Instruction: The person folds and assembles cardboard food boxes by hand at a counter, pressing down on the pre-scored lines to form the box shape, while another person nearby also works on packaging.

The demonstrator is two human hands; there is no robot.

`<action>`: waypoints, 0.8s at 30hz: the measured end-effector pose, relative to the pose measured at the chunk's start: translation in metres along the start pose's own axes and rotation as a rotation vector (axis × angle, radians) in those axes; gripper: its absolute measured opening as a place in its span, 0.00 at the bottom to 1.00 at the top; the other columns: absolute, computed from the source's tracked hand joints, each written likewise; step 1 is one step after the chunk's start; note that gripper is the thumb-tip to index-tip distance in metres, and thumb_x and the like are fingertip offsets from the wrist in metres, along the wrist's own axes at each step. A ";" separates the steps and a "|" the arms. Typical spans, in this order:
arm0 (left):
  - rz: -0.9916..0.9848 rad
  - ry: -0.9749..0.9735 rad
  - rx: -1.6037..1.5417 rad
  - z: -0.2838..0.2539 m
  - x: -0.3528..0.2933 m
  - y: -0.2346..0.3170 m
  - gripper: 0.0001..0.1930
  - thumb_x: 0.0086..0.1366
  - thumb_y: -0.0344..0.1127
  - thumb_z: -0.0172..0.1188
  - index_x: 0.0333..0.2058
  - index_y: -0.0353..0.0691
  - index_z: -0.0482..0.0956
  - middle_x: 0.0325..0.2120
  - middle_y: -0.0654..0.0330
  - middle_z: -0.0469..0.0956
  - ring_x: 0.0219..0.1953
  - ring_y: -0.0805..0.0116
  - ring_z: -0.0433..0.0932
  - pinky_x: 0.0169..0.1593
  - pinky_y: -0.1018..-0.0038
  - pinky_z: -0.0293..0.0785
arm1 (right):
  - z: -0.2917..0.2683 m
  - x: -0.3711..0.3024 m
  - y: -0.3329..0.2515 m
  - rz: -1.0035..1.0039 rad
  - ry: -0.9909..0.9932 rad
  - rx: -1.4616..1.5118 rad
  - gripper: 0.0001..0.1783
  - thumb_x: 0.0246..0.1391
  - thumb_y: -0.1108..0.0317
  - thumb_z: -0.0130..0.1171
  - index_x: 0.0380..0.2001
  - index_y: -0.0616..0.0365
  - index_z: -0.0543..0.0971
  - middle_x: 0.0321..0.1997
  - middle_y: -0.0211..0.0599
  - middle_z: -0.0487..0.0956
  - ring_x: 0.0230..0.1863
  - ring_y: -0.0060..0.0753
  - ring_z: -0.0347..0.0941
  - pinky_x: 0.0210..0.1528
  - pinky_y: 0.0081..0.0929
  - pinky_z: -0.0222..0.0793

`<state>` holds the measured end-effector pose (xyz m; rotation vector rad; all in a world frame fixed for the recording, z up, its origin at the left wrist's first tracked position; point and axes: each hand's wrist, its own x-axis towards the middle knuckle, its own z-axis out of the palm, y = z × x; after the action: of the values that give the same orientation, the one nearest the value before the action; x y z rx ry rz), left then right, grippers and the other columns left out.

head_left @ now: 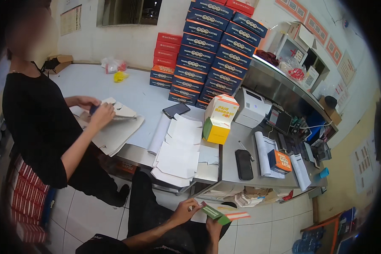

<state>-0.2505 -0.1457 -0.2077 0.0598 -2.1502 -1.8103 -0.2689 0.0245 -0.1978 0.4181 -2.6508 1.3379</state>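
Note:
Over my lap, my left hand [185, 212] pinches the left edge of a partly folded cardboard carton [218, 216] with green, white and red-orange panels. My right hand [214, 229] grips the same carton from below, near its green side; part of its fingers is hidden behind the board. In front of me on the table lies a stack of flat, white-side-up carton blanks [178, 150]. A folded yellow, white and green carton [218, 127] stands upright at the stack's right.
Tall stacks of dark blue boxes [201, 46] rise at the back, beside red boxes [168, 50]. A label printer [252, 108], a phone [244, 164] and a small orange box [280, 161] sit on the right counter. At left a co-worker [36, 114] folds white cardboard [120, 111].

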 end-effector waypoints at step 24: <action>0.135 -0.054 0.119 -0.017 0.015 0.072 0.04 0.57 0.26 0.67 0.31 0.33 0.82 0.29 0.59 0.80 0.30 0.71 0.79 0.33 0.77 0.74 | 0.032 -0.032 0.042 -0.594 0.329 -1.173 0.16 0.59 0.63 0.53 0.49 0.54 0.77 0.48 0.38 0.76 0.50 0.41 0.74 0.50 0.40 0.70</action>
<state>-0.2477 -0.1512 -0.1325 -0.1048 -2.2395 -1.6262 -0.2516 0.0282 -0.2567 0.6210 -2.2377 -0.3316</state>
